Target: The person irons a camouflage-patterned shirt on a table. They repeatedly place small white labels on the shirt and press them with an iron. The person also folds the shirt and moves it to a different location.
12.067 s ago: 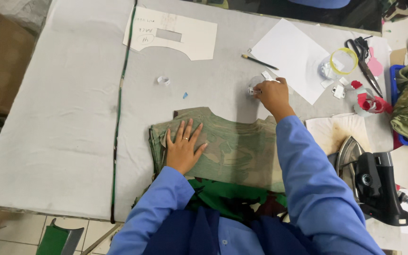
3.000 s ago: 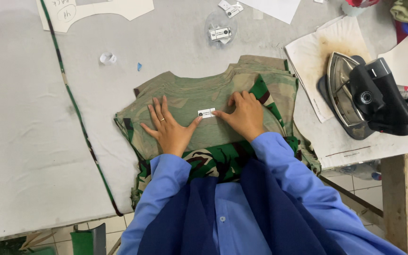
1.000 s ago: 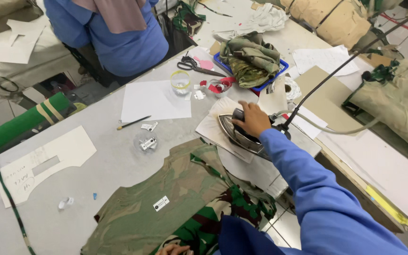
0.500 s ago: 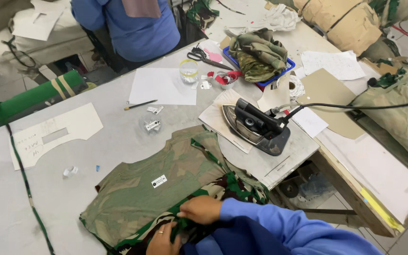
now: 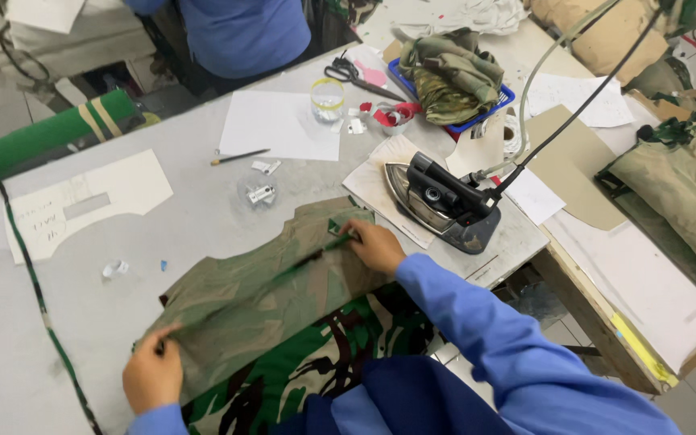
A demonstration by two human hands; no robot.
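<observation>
Head view: my hands at the table (image 5: 203,217).
Left hand (image 5: 153,377): pinching camouflage fabric (image 5: 259,298) edge, 7 o'clock.
Right hand (image 5: 376,246): gripping the fabric's far corner, iron (image 5: 445,201) at 2 o'clock.

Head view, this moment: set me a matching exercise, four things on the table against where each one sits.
Things:
1. iron
2. scissors
3. pencil
4. camouflage fabric piece

Places:
A. held at its two ends by the left hand and the right hand
B. beside the white paper sheet, at its lower left corner
C. on the scorched pad by the table's right edge
D. at the far edge, next to the blue basket

Pairs: 1-C, 2-D, 3-B, 4-A
</observation>
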